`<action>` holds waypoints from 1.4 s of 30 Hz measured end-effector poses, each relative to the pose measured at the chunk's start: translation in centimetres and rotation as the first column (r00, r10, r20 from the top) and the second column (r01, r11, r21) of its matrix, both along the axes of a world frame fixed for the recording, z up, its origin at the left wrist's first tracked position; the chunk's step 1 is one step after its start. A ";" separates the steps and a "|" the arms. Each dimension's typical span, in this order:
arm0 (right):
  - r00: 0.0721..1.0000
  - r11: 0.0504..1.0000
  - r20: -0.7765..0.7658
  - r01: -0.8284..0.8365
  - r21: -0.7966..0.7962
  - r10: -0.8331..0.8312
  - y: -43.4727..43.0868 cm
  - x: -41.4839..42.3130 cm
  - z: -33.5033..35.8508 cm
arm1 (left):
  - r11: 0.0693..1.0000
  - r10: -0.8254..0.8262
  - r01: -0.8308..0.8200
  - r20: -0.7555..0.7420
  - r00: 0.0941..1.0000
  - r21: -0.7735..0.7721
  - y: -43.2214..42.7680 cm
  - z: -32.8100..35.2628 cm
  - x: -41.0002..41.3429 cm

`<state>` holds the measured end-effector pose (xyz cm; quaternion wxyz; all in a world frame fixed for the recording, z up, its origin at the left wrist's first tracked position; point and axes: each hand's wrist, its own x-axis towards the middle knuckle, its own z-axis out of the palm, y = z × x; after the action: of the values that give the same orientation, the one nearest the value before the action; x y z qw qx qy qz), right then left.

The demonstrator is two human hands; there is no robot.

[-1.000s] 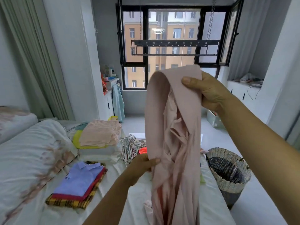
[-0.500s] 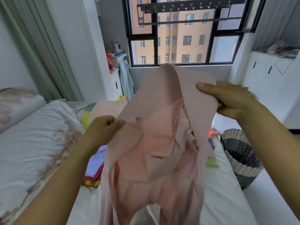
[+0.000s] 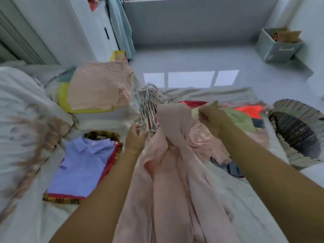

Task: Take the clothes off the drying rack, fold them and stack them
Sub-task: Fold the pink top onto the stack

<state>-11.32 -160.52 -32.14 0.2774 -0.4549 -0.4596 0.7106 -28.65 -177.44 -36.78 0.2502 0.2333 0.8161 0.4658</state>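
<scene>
Both hands grip cloth. Left hand (image 3: 135, 137): fingers curled at the left edge of the pink garment (image 3: 168, 163), closed on the fabric. Right hand (image 3: 211, 119): fingers curled and pinched together at the garment's upper right. Motion blur softens the exact contact there.

Pink garment: pale, dusty pink, thin and soft, no print visible. It lies between the two forearms and over the white bed sheet (image 3: 228, 181). The upper end stands up in a rounded fold between the hands. Below that it bunches into a twisted knot of creases, then runs toward the camera in long lengthwise folds. A paler, smoother patch shows just beside the right wrist. Unfolded, not flat.

Surroundings on the bed:
- Wire hangers (image 3: 150, 100), a loose tangle just beyond the left hand.
- Folded pink striped stack (image 3: 98, 86), far left, resting on a yellow piece (image 3: 63, 97).
- Folded blue collared shirt (image 3: 82, 165), left of the left forearm, on top of red and plaid folded items.
- Unsorted clothes beyond the right hand, including a light green piece (image 3: 240, 118) and an orange-red piece (image 3: 249, 109).

Woven basket (image 3: 298, 130) stands on the floor just beside the bed's right edge. Grey box (image 3: 278, 44) sits farther off by the wall.
</scene>
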 end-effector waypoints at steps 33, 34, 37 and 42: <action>0.574 0.913 0.788 -0.407 0.037 0.224 -24.7 22.1 -32.5 | 0.649 0.760 -0.475 0.492 0.424 -0.594 -31.0 -29.1 18.8; 0.524 0.885 0.827 -0.460 0.071 0.206 -25.3 22.8 -32.6 | 0.661 0.746 -0.485 0.570 0.344 -0.573 -31.4 -29.4 18.9; 0.347 0.849 0.934 -0.515 0.113 0.086 -26.1 24.8 -33.0 | 0.683 0.680 -0.577 0.679 0.278 -0.447 -31.5 -29.5 18.8; 0.555 0.955 0.820 -0.294 0.035 0.141 -25.5 25.9 -30.6 | 0.615 0.644 -0.691 0.748 0.161 -0.381 -30.0 -27.4 18.9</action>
<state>14.60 -186.00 -62.78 -0.0153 -0.6425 -0.6457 0.4124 -9.72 -207.42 -64.20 0.3699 -0.3959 0.5933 0.5954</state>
